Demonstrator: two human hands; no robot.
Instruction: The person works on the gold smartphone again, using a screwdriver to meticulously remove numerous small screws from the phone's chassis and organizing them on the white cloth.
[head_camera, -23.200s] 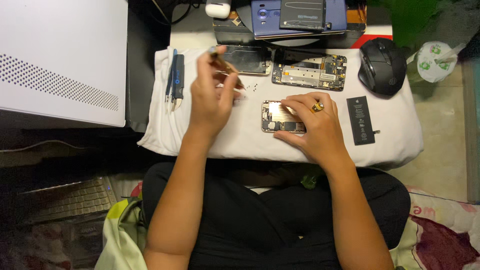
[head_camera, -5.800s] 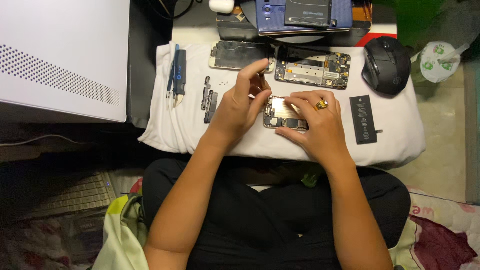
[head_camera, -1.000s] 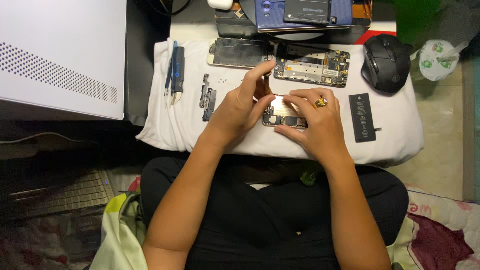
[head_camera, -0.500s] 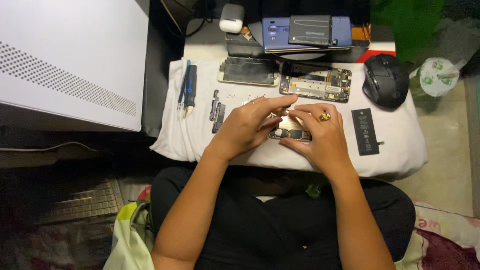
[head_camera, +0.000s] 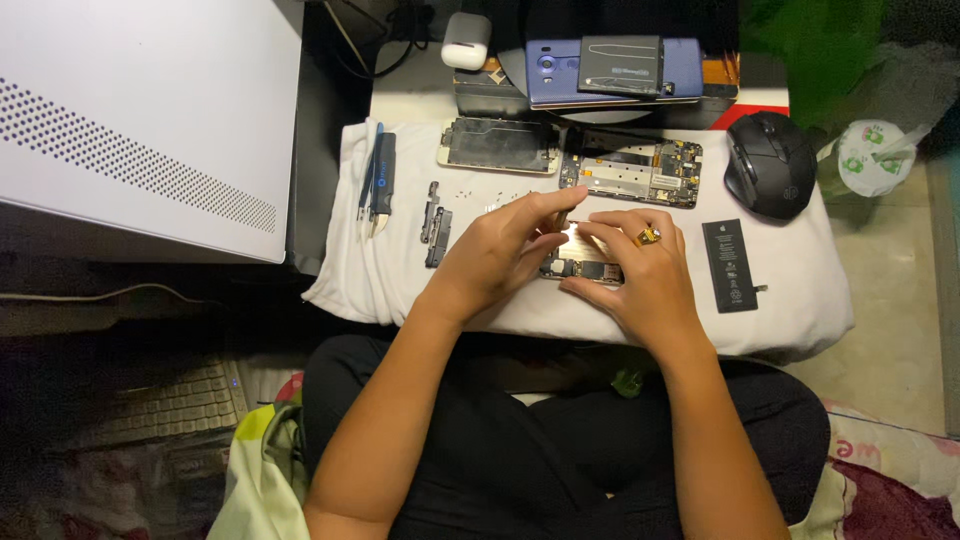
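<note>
The phone (head_camera: 582, 262) lay open mid-cloth (head_camera: 800, 310), right hand (head_camera: 640, 280) pressing it flat, left hand (head_camera: 505, 250) pinching a small tool (hard to make out) into it; battery (head_camera: 730, 265), brackets (head_camera: 434, 222) and screen (head_camera: 498, 146) were already out, reassembly seemingly all left.

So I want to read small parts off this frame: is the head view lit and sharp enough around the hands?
Head view: a bright glare spot sits on the opened phone between the left hand and right hand; the white cloth is evenly lit, the floor and lap dark; fine parts look soft, too small to read.
</note>
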